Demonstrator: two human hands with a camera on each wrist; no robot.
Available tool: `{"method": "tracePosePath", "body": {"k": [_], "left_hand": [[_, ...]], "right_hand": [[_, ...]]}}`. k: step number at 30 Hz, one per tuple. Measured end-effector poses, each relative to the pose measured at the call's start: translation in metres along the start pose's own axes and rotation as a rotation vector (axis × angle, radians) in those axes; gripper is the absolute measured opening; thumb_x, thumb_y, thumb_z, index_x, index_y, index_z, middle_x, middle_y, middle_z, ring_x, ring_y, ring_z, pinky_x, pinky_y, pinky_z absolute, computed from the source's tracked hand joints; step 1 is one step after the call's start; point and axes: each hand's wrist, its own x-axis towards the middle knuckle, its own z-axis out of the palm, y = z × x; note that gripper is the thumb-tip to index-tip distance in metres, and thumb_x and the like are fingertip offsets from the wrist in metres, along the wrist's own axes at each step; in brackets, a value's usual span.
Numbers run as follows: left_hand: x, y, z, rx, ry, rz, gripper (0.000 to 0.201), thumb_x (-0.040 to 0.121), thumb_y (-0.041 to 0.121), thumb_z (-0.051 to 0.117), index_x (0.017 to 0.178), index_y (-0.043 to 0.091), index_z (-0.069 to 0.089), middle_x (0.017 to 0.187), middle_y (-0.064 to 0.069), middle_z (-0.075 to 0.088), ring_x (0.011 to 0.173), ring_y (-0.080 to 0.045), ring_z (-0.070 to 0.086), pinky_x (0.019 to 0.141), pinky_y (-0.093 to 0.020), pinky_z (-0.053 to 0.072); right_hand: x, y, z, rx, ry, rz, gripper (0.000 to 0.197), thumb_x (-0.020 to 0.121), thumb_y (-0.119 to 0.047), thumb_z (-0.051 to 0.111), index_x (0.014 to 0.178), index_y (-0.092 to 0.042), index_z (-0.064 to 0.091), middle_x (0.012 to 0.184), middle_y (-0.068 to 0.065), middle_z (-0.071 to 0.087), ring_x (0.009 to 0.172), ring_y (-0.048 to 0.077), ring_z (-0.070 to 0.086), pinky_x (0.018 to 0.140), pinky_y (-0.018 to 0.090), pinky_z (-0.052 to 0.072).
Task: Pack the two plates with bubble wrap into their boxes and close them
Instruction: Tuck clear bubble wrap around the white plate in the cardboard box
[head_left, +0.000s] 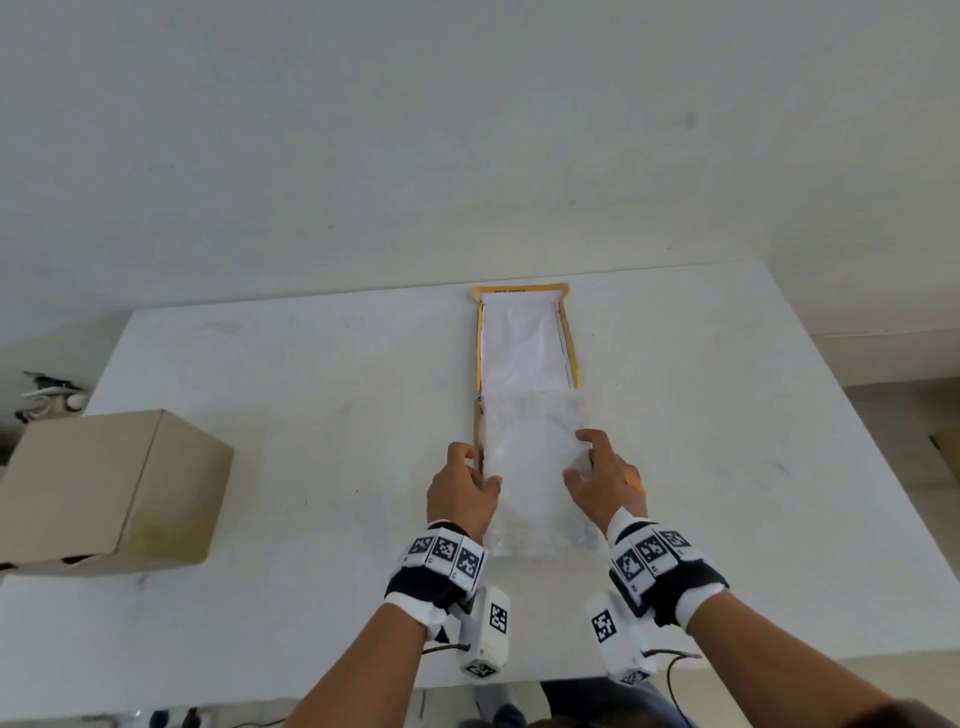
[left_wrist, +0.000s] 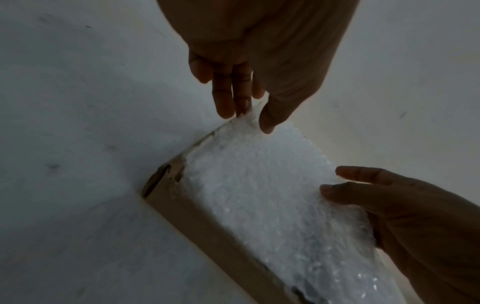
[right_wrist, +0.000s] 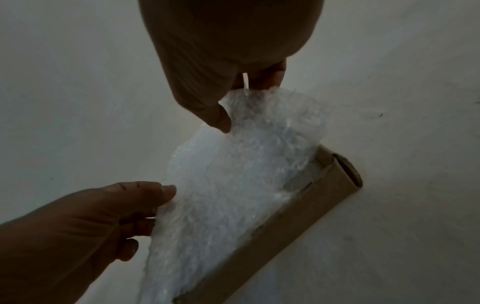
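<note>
A flat cardboard box (head_left: 570, 343) lies open in the middle of the table, its white-lined lid stretched away from me. A sheet of bubble wrap (head_left: 530, 457) covers the near half of the box. No plate shows; whatever lies under the wrap is hidden. My left hand (head_left: 480, 467) pinches the wrap's left edge between thumb and fingers (left_wrist: 226, 102), beside the brown box wall (left_wrist: 207, 226). My right hand (head_left: 584, 457) pinches the right edge, with the bubble wrap (right_wrist: 233, 174) bunched up at the fingertips (right_wrist: 221, 119). In the right wrist view the left hand (right_wrist: 103, 216) appears at the lower left.
A closed brown cardboard box (head_left: 104, 488) stands at the table's left edge. The white table (head_left: 311, 415) ends close to my body and on the right. Cables and small items lie on the floor past the left edge.
</note>
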Motion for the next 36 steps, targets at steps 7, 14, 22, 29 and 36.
{"method": "tracePosePath", "body": {"k": [7,14,22,29,36], "left_hand": [[0.021,0.004,0.012,0.388,0.090,0.140,0.030,0.085,0.030,0.059,0.108,0.014,0.050,0.104,-0.004,0.057,0.101,-0.024,0.051,0.084,-0.033,0.037],[0.046,0.023,0.022,0.564,-0.013,0.510,0.049,0.089,0.032,0.055,0.133,0.012,0.046,0.144,-0.008,0.040,0.133,-0.028,0.034,0.107,-0.041,0.026],[0.081,0.011,0.024,0.880,-0.250,0.506,0.074,0.092,0.054,0.041,0.149,0.015,0.013,0.157,-0.004,0.011,0.145,-0.021,0.006,0.117,-0.041,0.005],[0.088,0.011,0.022,0.949,-0.227,0.589,0.076,0.091,0.051,0.045,0.147,0.009,0.016,0.153,-0.008,0.020,0.143,-0.025,0.014,0.118,-0.038,0.003],[0.094,0.011,0.023,0.939,-0.248,0.598,0.077,0.090,0.050,0.047,0.147,0.007,0.017,0.149,-0.008,0.026,0.140,-0.024,0.020,0.118,-0.036,0.005]], "right_hand": [[0.016,0.006,-0.007,-0.185,-0.125,-0.164,0.053,0.088,-0.041,0.057,0.133,-0.021,0.039,0.127,0.005,0.049,0.118,0.025,0.047,0.095,0.037,0.042],[0.032,0.004,-0.019,-0.644,0.031,-0.525,0.056,0.081,-0.052,0.048,0.122,-0.015,0.053,0.123,0.013,0.060,0.111,0.031,0.060,0.090,0.047,0.049],[0.068,-0.004,-0.014,-0.866,-0.170,-0.640,0.072,0.064,-0.056,0.073,0.116,-0.008,0.064,0.117,0.010,0.066,0.109,0.026,0.064,0.094,0.046,0.047],[0.074,-0.008,-0.012,-0.772,-0.254,-0.602,0.082,0.081,-0.054,0.058,0.142,-0.005,0.034,0.144,0.015,0.041,0.132,0.032,0.041,0.108,0.041,0.034],[0.077,-0.020,-0.014,-0.821,-0.297,-0.557,0.088,0.085,-0.057,0.050,0.148,-0.008,0.012,0.152,0.010,0.021,0.139,0.029,0.024,0.113,0.037,0.022]]}}
